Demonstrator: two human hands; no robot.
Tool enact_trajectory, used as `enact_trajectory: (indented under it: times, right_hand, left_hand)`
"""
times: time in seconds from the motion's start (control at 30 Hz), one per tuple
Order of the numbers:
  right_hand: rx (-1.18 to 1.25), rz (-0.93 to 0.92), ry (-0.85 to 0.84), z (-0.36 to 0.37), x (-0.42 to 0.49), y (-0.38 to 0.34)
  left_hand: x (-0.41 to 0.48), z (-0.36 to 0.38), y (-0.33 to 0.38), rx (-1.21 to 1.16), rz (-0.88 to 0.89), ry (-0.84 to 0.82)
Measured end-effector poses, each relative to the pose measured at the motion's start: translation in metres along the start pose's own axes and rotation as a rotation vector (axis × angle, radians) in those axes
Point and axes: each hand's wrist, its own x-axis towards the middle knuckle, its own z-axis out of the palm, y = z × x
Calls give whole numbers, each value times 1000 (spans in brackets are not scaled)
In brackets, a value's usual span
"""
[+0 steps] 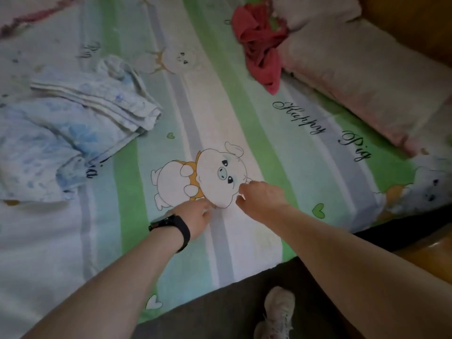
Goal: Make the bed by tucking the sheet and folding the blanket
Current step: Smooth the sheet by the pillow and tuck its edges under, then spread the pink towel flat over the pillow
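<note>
- Green, white and grey-blue stripes run across the sheet, which lies spread over the bed. Its near edge runs along the mattress side just above the person's shoe.
- The left grip, wearing a black watch, rests on the sheet with its fingers stretched out flat, beside the printed pig.
- The right grip is just beside it, fingers curled down to the fabric. Whether they pinch a fold I cannot tell.
- The pale blue floral blanket lies crumpled and half folded, well to the left of both grips and a little farther up the bed. Its long axis runs roughly crosswise.
- The left grip is the nearer one to the blanket, so the reach for it likely starts from that side.
- Tucking would probably call both grips back toward the near edge.
- A red cloth touches the pink pillow at the far right.
</note>
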Motion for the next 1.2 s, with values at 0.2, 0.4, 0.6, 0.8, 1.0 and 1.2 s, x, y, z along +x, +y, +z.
enact_trajectory:
  times: [0.2, 0.4, 0.6, 0.8, 1.0, 1.2]
  right_hand:
    - [85, 64, -92, -34, 29, 85]
    - [216, 265, -131, -67, 70, 172]
    - [792, 540, -24, -91, 138, 229]
    - [747, 559, 115, -118, 198, 269]
    - [611, 481, 216, -161, 236, 331]
    - [444, 498, 303, -200, 291, 436]
  left_hand:
    - [49, -23, 78, -42, 53, 9]
    - [115, -67, 132, -303, -1, 9]
    - [196, -120, 162, -419, 28, -19]
    - [284, -169, 212, -483, 51, -44]
    - [338, -172, 297, -656, 14, -89]
    - [391, -174, 393, -616, -8, 29]
